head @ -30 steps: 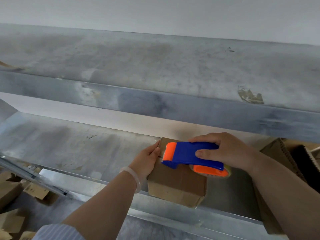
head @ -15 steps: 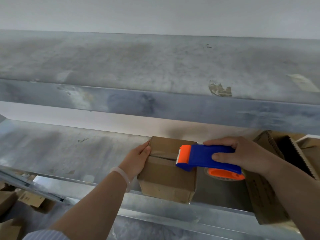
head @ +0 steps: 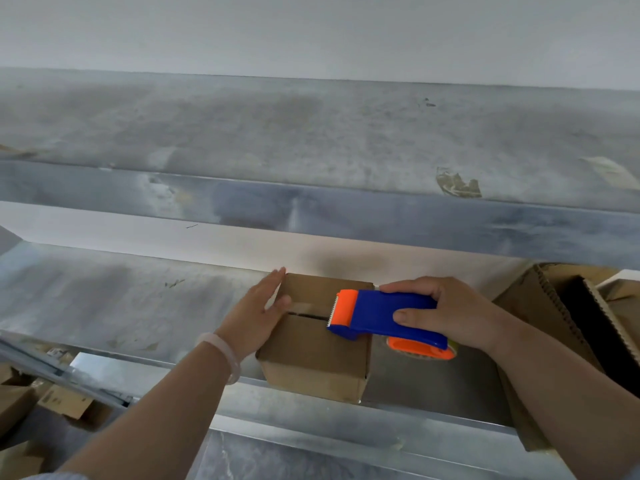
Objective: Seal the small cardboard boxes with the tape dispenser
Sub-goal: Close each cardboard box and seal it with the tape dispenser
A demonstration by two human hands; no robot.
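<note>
metal shelf: right hand grips tape dispenser.

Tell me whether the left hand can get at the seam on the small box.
Likely yes. The left hand rests on the small box at its left edge, thumb beside the open seam; the tape dispenser in the right hand covers only its right end.

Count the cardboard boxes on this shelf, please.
2: the small box under the tape dispenser at the shelf front, and a larger open box at the right. Others may be hidden behind it or out of frame.
</note>
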